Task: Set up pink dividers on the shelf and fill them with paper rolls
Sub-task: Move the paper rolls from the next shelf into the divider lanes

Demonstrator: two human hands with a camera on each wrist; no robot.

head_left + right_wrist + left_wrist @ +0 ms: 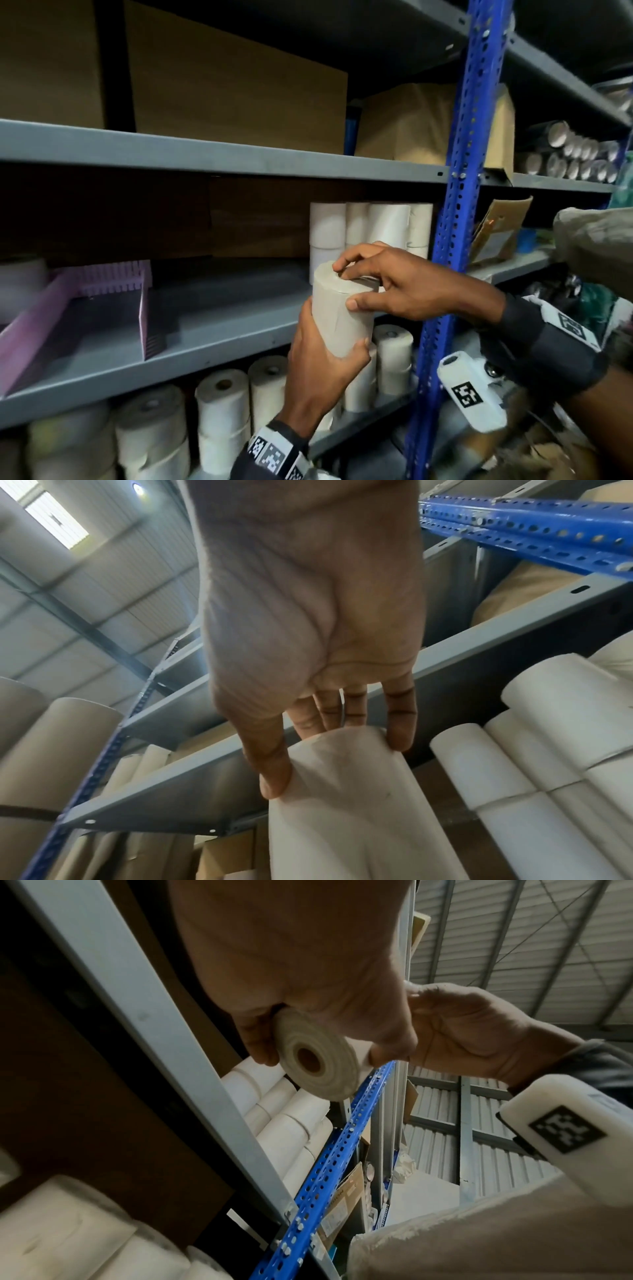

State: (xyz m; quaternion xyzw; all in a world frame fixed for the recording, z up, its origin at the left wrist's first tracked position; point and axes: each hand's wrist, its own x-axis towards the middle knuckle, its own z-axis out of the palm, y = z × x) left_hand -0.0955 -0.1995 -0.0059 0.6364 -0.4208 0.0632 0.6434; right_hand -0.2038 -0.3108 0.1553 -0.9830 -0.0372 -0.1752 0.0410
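A tall pale paper roll point(340, 313) is held upright in front of the middle shelf point(219, 329). My left hand point(320, 363) grips its lower end from below, and the roll's end face with its cardboard core point(310, 1060) shows under that hand in the left wrist view. My right hand point(380, 284) holds the top end, thumb on the side and fingers over the top edge point(342, 753). Pink dividers point(102, 301) stand on the left of the same shelf, forming an open bay with nothing in it. Stacked white rolls point(371, 226) fill the shelf's back right.
A blue perforated upright point(455, 212) stands just right of the hands. More paper rolls point(222, 407) pack the shelf below. Brown boxes point(233, 85) sit on the shelf above. Bare shelf surface lies between the dividers and the stacked rolls.
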